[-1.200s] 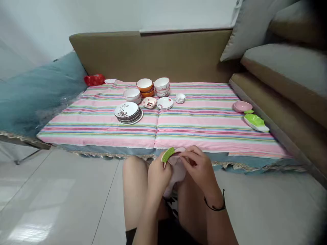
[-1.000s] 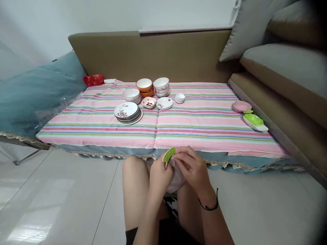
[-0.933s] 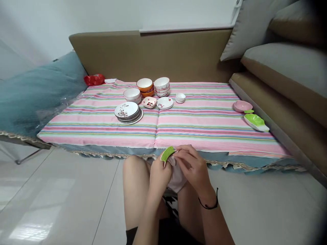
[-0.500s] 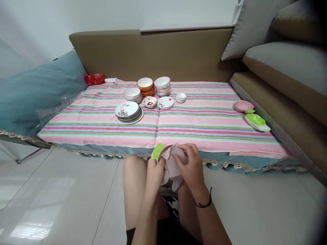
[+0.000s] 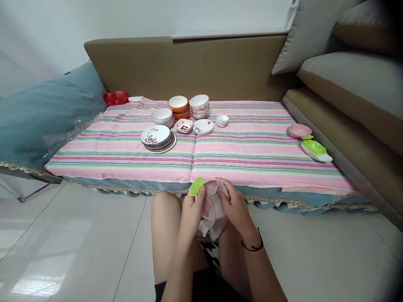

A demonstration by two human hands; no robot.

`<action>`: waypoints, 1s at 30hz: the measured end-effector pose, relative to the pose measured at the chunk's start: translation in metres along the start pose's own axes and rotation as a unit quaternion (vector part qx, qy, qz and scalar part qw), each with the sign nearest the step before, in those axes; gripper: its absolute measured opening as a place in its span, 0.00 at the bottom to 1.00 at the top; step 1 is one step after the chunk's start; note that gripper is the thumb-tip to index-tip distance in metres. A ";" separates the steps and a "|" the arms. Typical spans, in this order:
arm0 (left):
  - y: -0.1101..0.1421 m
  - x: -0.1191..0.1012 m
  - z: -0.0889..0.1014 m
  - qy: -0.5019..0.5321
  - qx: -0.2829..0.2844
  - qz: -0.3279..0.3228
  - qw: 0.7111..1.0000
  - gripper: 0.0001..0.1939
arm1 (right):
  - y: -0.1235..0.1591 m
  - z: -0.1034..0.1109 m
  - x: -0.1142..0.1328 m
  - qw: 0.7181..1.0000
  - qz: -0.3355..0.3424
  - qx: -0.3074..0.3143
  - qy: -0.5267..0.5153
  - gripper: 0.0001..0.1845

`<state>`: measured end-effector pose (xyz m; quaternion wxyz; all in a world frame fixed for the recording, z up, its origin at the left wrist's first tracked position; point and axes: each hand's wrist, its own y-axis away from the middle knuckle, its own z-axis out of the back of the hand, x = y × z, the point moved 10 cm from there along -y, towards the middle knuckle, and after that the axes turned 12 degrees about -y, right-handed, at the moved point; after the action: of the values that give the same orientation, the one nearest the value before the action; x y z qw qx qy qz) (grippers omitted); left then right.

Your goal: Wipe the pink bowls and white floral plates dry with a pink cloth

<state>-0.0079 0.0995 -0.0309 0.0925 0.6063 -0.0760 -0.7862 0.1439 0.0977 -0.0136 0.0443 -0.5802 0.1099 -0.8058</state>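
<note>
Above my knees, my left hand grips a small pink bowl beside its green leaf-shaped handle, thumb over the rim. My right hand is closed on a pale pink cloth at the bowl's right rim. The cloth drapes over part of the bowl's inside and hangs down between my hands, hiding much of the bowl. At the right end of the striped cover lie another pink bowl with a green handle and a green-and-white dish.
On the striped cover stand stacked plates, white bowls, orange bowls, a square patterned dish, saucers and tiny white dishes. Cushions rise at right. A red bundle lies back left.
The bowl has turned so more of its pink inside shows. My right hand has moved the cloth onto the right rim, and the cloth's folds hang differently.
</note>
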 end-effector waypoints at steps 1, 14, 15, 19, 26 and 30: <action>0.000 -0.003 -0.002 0.002 0.013 -0.011 1.000 0.17 | 0.000 0.000 -0.001 1.000 -0.006 -0.005 -0.001 0.19; 0.003 -0.010 -0.017 -0.044 0.078 -0.036 0.995 0.17 | 0.001 0.004 -0.004 0.998 -0.026 -0.023 -0.051 0.15; 0.003 -0.010 -0.017 -0.046 0.076 -0.038 0.995 0.18 | 0.001 0.005 -0.005 0.998 -0.025 -0.025 -0.056 0.15; 0.007 -0.016 -0.023 -0.068 0.099 -0.070 0.990 0.19 | 0.000 0.012 -0.009 0.995 -0.047 -0.046 -0.075 0.10; 0.006 0.003 -0.030 -0.149 0.131 -0.036 0.979 0.17 | 0.004 0.023 -0.015 0.993 -0.092 -0.061 0.041 0.06; 0.000 0.005 -0.021 -0.106 0.073 -0.032 0.991 0.23 | 0.002 0.020 -0.011 0.992 -0.075 -0.070 -0.066 0.11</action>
<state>0.0109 0.0981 -0.0414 0.0140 0.5272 -0.1229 -0.8407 0.1667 0.0950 -0.0181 -0.0503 -0.6402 0.1193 -0.7572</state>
